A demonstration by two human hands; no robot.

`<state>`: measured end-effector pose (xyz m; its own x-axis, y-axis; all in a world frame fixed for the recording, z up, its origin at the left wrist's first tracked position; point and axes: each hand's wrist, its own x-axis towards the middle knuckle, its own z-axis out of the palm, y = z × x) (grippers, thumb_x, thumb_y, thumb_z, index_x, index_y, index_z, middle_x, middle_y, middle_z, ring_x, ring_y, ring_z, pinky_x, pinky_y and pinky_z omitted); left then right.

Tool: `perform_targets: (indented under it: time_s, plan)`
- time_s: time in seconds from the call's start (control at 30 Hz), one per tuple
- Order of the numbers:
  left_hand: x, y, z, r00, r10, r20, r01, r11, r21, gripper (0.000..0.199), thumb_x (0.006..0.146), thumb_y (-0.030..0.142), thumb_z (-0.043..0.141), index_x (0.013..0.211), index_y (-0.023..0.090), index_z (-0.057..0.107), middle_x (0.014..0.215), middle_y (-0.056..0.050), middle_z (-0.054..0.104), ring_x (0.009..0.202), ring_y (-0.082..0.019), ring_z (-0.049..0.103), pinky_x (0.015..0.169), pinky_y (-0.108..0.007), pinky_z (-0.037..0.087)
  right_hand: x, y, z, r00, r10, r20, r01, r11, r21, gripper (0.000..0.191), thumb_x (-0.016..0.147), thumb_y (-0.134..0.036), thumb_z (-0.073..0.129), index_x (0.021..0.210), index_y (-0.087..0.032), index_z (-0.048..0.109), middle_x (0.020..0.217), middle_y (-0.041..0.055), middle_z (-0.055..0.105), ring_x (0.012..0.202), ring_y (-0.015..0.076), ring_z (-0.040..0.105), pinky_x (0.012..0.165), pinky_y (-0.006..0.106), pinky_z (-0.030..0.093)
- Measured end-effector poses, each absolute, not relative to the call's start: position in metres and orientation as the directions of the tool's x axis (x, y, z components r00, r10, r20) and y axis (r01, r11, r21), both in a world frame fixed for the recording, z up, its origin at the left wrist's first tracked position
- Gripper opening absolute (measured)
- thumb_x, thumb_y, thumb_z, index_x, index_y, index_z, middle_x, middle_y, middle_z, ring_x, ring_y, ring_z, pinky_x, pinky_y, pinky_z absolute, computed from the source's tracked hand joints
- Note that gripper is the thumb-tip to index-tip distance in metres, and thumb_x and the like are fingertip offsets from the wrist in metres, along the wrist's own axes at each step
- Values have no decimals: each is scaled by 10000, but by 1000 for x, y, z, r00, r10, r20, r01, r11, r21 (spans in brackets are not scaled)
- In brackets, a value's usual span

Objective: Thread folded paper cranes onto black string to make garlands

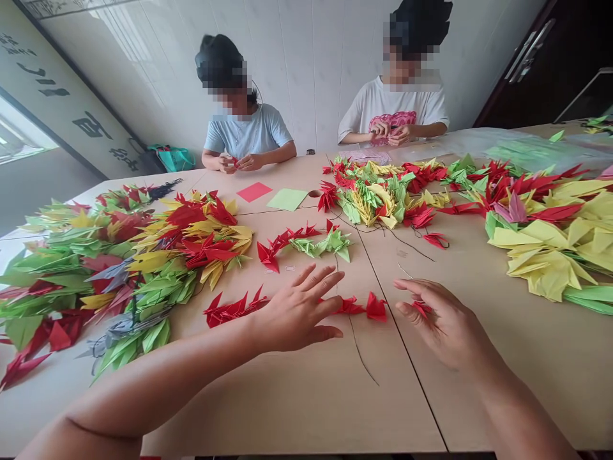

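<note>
My left hand [299,311] is spread palm-down over a row of red folded paper pieces [376,306], its fingers apart and holding nothing. Some of the row is hidden under it, and a dark thread [360,358] trails toward me from there. On the right, my right hand [443,319] is curled round a small red folded piece [422,308], and a thin needle-like item [405,271] sticks out near its fingertips. More red folded pieces [234,311] lie left of my left hand. Beyond it, a curved red row [282,243] touches a green row [325,244].
Large piles of colored folded paper stand at the left [163,255] and right [550,236], with a garland heap [378,191] at the back. Red [254,191] and green [287,199] paper squares lie mid-table. Two people sit opposite, hands at small pieces.
</note>
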<state>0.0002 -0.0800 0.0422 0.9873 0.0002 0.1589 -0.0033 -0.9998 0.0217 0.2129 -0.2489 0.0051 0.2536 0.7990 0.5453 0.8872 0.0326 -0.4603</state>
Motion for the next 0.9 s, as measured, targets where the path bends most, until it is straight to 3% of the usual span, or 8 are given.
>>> perform_targets:
  time_s: [0.1, 0.33, 0.47, 0.6, 0.67, 0.73, 0.9]
  plan:
    - [8, -83, 39, 984, -28, 178, -32, -999, 24, 458, 888, 517, 442, 1186, 187, 552, 1461, -166, 338, 1380, -322, 250, 1111, -539, 220, 213, -248, 5, 246, 801, 546, 891, 35, -452, 303, 916, -393, 489, 1109, -184, 592, 1051, 102, 657, 954, 231, 626, 768, 358, 545]
    - [9, -81, 27, 989, -18, 147, -22, -999, 26, 390, 899, 477, 446, 1020, 154, 627, 1445, -165, 363, 1375, -319, 263, 1124, -526, 219, 214, -249, 10, 215, 780, 588, 907, 64, -417, 285, 905, -364, 521, 1111, -176, 581, 1028, 100, 652, 946, 231, 619, 793, 364, 528]
    - [-1, -78, 27, 989, 9, 148, 4, -1000, 31, 284, 905, 377, 472, 1012, 154, 611, 1344, -155, 478, 1337, -309, 332, 1111, -518, 260, 188, -257, 14, 135, 727, 673, 932, 137, -335, 177, 869, -290, 593, 1012, -185, 591, 907, 76, 647, 886, 222, 609, 799, 369, 504]
    - [-7, -79, 25, 982, 24, 188, 12, -998, 63, 198, 901, 276, 479, 1021, 170, 596, 1099, -105, 623, 1218, -265, 466, 1084, -498, 306, 138, -261, 1, 69, 828, 557, 909, 178, -377, 146, 873, -247, 573, 1002, -181, 592, 916, 90, 648, 828, 218, 618, 703, 352, 539]
    - [-8, -80, 23, 980, 13, 199, -2, -997, 75, 175, 910, 232, 457, 994, 172, 599, 976, -78, 652, 1157, -238, 509, 1082, -485, 305, 117, -258, -8, 47, 886, 460, 931, 128, -342, 247, 832, -219, 612, 1076, -180, 606, 1091, 134, 628, 921, 274, 613, 714, 410, 555]
    - [-8, -80, 21, 980, -7, 200, -25, -996, 88, 169, 917, 205, 441, 955, 170, 601, 875, -54, 655, 1102, -214, 541, 1085, -472, 298, 105, -252, -15, 52, 911, 410, 942, 92, -323, 321, 782, -189, 659, 1100, -164, 619, 1132, 146, 622, 947, 310, 605, 727, 460, 559]
    - [-13, -78, 19, 971, -12, 239, -37, -994, 99, 157, 907, 171, 444, 922, 176, 600, 864, -45, 652, 984, -176, 583, 1078, -463, 303, 105, -247, -14, 111, 927, 357, 876, 79, -477, 223, 843, -140, 563, 1046, -111, 650, 997, 127, 665, 918, 262, 615, 773, 426, 563]
